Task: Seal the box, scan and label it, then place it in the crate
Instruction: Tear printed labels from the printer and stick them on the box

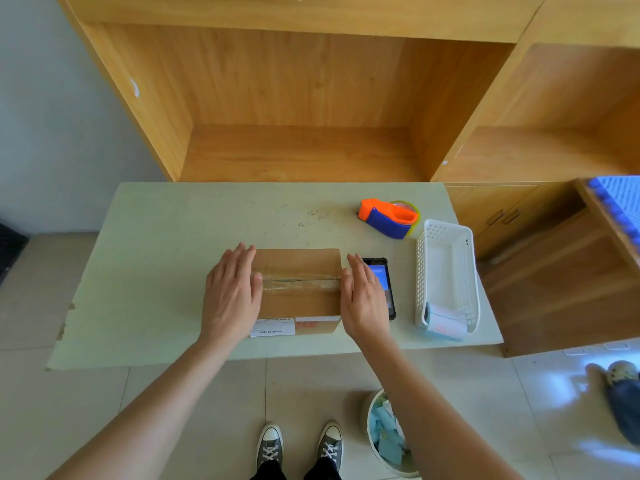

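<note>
While the brown box [298, 285] sits in the middle of the pale table [156, 258], 2 hands press flat against its ends. The left hand [232, 292] lies with straight fingers on the left end, and the right hand [363, 299] lies the same way on the right end. Neither hand grabs anything. Clear tape [301, 284] runs across the top of the box, and a white label [273, 328] is stuck on its near side. A phone [384, 285] lies just beside the right hand. An orange and blue tape holder [389, 218] sits farther back. A white basket [446, 275] holds a roll of labels [445, 322].
</note>
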`<state>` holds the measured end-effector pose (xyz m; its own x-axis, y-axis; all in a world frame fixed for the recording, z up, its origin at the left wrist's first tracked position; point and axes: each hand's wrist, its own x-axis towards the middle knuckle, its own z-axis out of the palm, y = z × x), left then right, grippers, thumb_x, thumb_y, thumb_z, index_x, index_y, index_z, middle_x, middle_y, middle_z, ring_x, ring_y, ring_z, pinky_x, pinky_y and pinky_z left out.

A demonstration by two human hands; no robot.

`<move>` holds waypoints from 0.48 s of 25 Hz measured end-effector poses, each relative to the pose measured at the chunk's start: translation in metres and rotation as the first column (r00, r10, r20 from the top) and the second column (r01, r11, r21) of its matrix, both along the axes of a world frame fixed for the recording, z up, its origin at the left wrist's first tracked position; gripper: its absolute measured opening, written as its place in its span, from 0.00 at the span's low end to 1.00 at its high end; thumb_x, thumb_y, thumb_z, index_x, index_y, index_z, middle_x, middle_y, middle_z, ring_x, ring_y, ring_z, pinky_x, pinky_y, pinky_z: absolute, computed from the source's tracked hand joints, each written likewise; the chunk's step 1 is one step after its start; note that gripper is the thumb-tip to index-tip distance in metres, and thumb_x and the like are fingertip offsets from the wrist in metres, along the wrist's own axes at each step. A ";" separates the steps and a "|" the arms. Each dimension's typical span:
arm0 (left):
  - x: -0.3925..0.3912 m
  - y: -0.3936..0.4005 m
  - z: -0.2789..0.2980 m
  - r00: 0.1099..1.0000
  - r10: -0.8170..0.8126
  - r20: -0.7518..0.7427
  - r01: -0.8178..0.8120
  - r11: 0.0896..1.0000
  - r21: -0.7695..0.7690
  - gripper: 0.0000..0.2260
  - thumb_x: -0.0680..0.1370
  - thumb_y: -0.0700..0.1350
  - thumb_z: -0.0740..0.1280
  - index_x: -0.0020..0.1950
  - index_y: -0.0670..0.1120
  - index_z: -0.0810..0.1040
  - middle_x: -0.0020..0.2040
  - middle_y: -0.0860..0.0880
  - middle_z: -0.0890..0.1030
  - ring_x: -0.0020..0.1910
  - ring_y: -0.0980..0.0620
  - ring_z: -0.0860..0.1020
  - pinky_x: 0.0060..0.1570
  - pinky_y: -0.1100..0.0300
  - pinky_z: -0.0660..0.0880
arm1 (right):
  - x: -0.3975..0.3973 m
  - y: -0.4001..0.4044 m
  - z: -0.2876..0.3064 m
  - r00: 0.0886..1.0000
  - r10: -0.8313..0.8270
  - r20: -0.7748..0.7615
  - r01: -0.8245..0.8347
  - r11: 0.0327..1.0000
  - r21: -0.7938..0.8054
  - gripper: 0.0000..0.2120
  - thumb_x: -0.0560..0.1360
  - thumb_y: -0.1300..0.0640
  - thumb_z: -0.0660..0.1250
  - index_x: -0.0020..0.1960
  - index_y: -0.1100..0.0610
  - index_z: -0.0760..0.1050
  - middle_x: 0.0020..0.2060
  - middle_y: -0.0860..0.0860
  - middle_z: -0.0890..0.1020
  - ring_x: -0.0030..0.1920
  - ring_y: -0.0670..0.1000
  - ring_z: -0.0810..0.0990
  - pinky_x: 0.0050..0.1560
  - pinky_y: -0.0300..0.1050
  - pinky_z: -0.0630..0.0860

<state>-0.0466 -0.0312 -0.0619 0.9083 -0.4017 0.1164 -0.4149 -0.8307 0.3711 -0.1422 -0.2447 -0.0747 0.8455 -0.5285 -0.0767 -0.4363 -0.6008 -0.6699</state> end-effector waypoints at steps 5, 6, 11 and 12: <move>-0.021 -0.061 0.003 0.974 -0.214 -0.075 0.221 0.971 0.088 0.25 0.84 0.54 0.47 0.80 0.48 0.56 0.81 0.47 0.55 0.80 0.46 0.51 0.78 0.47 0.52 | -0.014 -0.028 0.010 0.994 0.070 -0.088 -0.101 0.899 -0.427 0.25 0.86 0.49 0.50 0.80 0.57 0.59 0.79 0.55 0.62 0.80 0.54 0.58 0.81 0.51 0.49; -0.026 -0.073 0.003 0.967 -0.241 -0.080 0.248 0.964 0.096 0.25 0.84 0.55 0.46 0.81 0.49 0.55 0.81 0.48 0.54 0.80 0.47 0.50 0.78 0.49 0.50 | -0.019 -0.035 0.011 0.993 0.057 -0.103 -0.098 0.888 -0.449 0.26 0.86 0.49 0.50 0.81 0.58 0.59 0.80 0.55 0.61 0.80 0.54 0.57 0.81 0.51 0.48; -0.042 -0.132 0.004 0.918 -0.388 -0.077 0.395 0.907 0.145 0.28 0.83 0.57 0.42 0.81 0.47 0.52 0.82 0.50 0.53 0.81 0.47 0.48 0.78 0.51 0.45 | -0.050 -0.082 0.014 0.986 -0.047 -0.163 -0.040 0.868 -0.495 0.27 0.86 0.48 0.48 0.82 0.58 0.55 0.80 0.55 0.58 0.81 0.54 0.54 0.81 0.51 0.46; -0.047 -0.144 0.004 0.910 -0.405 -0.084 0.414 0.899 0.144 0.28 0.83 0.57 0.43 0.81 0.47 0.52 0.82 0.50 0.53 0.81 0.47 0.47 0.78 0.51 0.44 | -0.059 -0.091 0.016 0.984 -0.077 -0.158 -0.011 0.868 -0.496 0.27 0.86 0.48 0.49 0.81 0.58 0.55 0.80 0.55 0.59 0.81 0.54 0.55 0.81 0.51 0.45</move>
